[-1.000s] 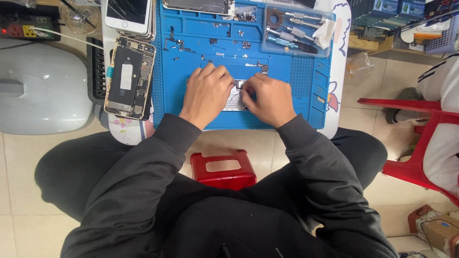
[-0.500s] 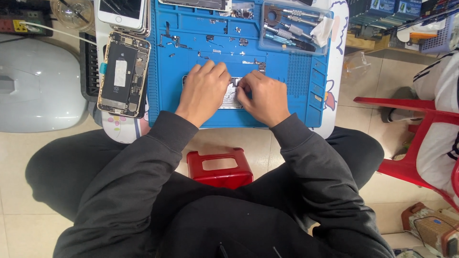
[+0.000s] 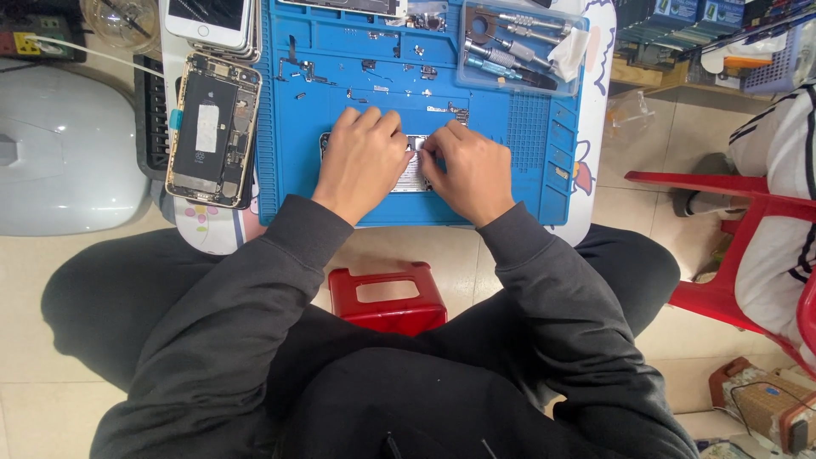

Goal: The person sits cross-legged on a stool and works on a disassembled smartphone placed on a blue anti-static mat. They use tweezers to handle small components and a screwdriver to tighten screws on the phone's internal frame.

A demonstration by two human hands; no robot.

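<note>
Blue mat (image 3: 340,195): both hands (image 3: 361,161) (image 3: 472,170) pinch a metal plate (image 3: 414,176) together; opened phone (image 3: 212,127) alongside.

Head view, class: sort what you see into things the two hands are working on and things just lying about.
In hand:
left hand
right hand
silvery flat part
blue work mat

Lying about:
opened phone
white phone
clear tool tray
red stool

That blue work mat (image 3: 340,191) looks like matt rubbery silicone. The flat part (image 3: 414,172) under both hands is dull silvery metal. The opened phone (image 3: 212,127) at the desk's left edge shows shiny metal framing, and the tool tray (image 3: 520,44) is clear glossy plastic.
</note>
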